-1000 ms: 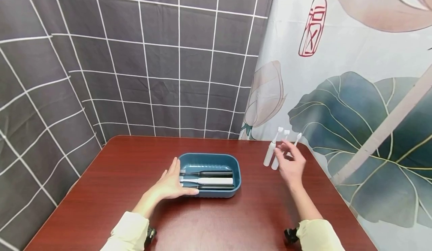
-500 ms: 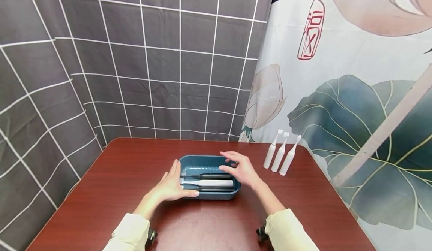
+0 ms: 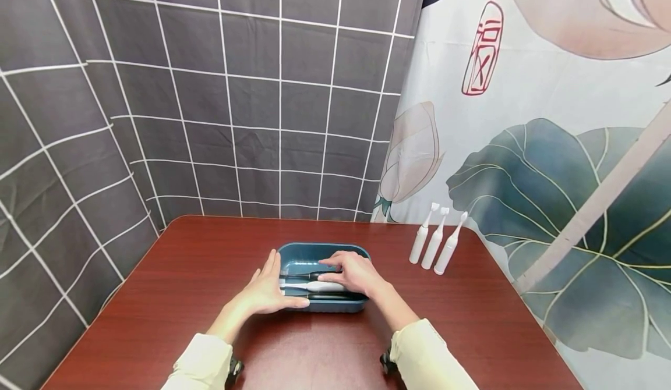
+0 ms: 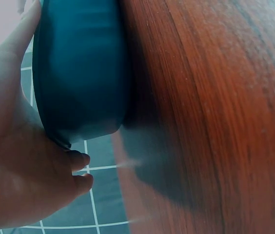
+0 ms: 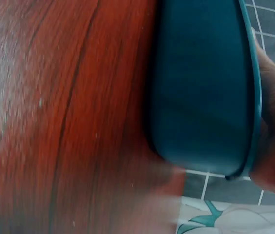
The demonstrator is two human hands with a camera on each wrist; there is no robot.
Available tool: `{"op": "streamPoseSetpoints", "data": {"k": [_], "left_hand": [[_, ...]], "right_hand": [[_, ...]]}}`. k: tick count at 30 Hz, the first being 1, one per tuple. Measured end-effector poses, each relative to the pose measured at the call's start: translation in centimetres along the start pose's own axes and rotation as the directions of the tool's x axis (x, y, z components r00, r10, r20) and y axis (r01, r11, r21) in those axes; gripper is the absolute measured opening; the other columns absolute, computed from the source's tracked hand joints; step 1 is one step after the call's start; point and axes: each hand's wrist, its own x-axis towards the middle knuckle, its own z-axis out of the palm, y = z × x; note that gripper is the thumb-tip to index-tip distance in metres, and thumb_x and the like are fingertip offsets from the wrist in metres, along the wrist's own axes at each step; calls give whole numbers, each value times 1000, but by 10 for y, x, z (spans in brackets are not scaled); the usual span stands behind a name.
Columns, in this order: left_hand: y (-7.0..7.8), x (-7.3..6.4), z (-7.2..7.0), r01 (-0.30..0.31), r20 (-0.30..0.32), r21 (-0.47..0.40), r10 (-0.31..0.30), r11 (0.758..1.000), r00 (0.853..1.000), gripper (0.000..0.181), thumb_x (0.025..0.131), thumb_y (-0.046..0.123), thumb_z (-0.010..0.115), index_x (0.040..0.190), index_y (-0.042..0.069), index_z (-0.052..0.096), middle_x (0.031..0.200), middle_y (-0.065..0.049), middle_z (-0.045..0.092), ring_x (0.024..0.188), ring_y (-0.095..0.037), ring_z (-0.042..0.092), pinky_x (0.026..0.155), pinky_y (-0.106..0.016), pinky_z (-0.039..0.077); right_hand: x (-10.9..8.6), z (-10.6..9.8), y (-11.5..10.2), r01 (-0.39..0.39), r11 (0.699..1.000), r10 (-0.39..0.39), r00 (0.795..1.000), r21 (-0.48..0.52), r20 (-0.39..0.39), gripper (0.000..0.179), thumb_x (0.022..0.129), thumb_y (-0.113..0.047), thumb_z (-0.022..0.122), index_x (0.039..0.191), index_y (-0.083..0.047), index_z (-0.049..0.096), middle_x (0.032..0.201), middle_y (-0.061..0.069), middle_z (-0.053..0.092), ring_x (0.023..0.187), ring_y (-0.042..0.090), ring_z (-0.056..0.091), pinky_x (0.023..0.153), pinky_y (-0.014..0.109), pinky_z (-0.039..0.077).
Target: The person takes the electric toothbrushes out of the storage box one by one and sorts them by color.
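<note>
A blue plastic bin (image 3: 304, 251) sits on the table in the head view. Inside lie a black electric toothbrush (image 3: 306, 276), a white electric toothbrush (image 3: 317, 286) and another black electric toothbrush (image 3: 335, 295), side by side. My left hand (image 3: 264, 288) rests against the bin's left end, fingers and thumb spread along its rim. Over the bin's right part reaches my right hand (image 3: 353, 272), thumb and index finger apart on either side of the rear black toothbrush's handle. That hand hides parts of the handles. In the left wrist view the bin's outer wall (image 4: 81, 63) fills the middle.
Three white electric toothbrushes (image 3: 434, 241) lie in a row near the table's back right corner. The brown wooden table (image 3: 220, 250) is bounded by a grey grid curtain (image 3: 251, 110) behind and a lotus-print curtain (image 3: 524, 163) at the right.
My right hand has moved left from the three white toothbrushes to over the bin, then down toward the rear black toothbrush. The left hand stays at the bin's end.
</note>
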Motion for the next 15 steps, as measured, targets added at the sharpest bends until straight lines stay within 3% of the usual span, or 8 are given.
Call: {"op": "streamPoseSetpoints", "data": {"k": [6, 15], "left_hand": [[0, 0, 0, -3, -5, 6, 3, 1000, 1000, 144, 63, 75, 79, 158, -5, 7, 166, -21, 2, 148, -43, 20, 118, -58, 14], [-1, 0, 0, -11, -5, 5, 11, 1000, 1000, 144, 63, 75, 79, 158, -6, 7, 166, -22, 2, 148, -42, 21, 119, -57, 13]], "right_hand": [[6, 6, -6, 40, 993, -34, 997, -107, 63, 44, 89, -52, 71, 126, -28, 73, 109, -7, 70, 95, 11, 64, 73, 32, 55], [13, 11, -10, 101, 983, -85, 991, -155, 106, 35, 89, -50, 73, 117, -30, 78, 96, -13, 69, 86, 7, 62, 66, 28, 52]]}}
